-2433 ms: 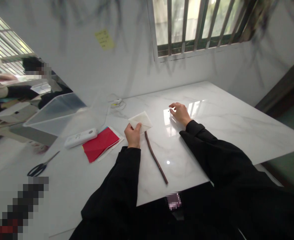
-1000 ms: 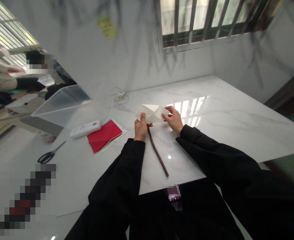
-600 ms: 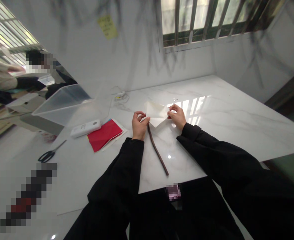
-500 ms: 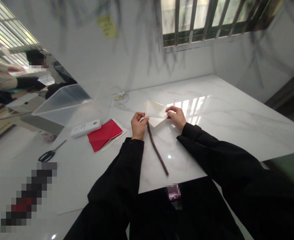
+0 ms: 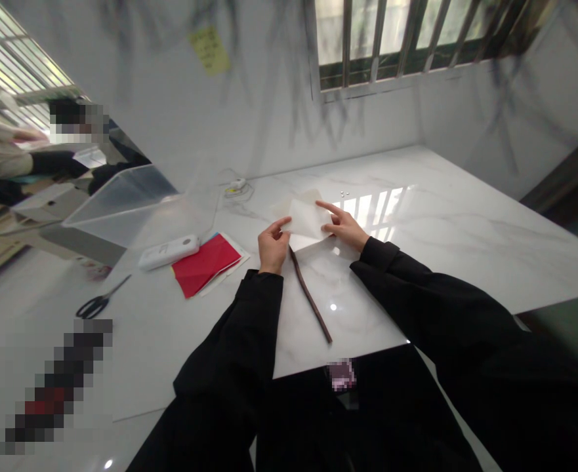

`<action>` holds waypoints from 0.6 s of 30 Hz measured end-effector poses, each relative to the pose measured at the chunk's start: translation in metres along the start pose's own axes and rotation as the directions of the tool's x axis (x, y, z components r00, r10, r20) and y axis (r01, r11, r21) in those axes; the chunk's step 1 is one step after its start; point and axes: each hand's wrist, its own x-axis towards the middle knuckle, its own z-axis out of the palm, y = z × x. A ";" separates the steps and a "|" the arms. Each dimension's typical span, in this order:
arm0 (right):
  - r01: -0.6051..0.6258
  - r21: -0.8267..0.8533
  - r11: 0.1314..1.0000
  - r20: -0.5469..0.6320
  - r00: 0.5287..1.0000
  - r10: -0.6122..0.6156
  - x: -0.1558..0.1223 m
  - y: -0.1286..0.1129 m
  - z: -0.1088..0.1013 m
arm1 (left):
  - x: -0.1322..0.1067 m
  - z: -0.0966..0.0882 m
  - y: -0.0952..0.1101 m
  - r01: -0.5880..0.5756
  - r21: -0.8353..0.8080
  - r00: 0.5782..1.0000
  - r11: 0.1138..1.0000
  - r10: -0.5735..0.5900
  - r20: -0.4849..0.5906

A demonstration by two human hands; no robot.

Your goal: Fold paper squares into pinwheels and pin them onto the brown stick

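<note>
A creased, cream-white sheet of paper (image 5: 307,219) is raised a little above the marble-patterned table. My left hand (image 5: 273,248) grips its left edge with thumb and forefinger. On the right edge, my right hand (image 5: 348,229) holds the paper, thumb on the near side and forefinger stretched along the upper part. Below the paper lies a thin brown stick (image 5: 309,298), slightly bent, its upper end close to my left thumb and its lower end toward the table's front edge.
Left of my hands lie red sheets (image 5: 207,265) over other paper and a white handheld device (image 5: 169,252). Black scissors (image 5: 94,306) rest farther left. A clear plastic bin (image 5: 121,203) and a small white cabled item (image 5: 237,185) stand behind. Two other people are at far left.
The paper has turned and a folded flap now shows across its front. My right forefinger has stretched upward along the sheet. The stick stays where it was.
</note>
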 end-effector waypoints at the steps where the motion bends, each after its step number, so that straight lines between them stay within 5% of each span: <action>1: -0.008 0.023 1.000 0.005 1.000 0.008 0.000 0.000 -0.001 | 0.000 0.000 0.000 0.006 -0.001 1.000 1.000 -0.006 0.008; 18: -0.208 0.424 0.881 -0.011 0.972 0.235 0.004 0.005 -0.010 | 0.005 -0.013 0.012 0.350 -0.408 0.931 0.843 -0.264 0.253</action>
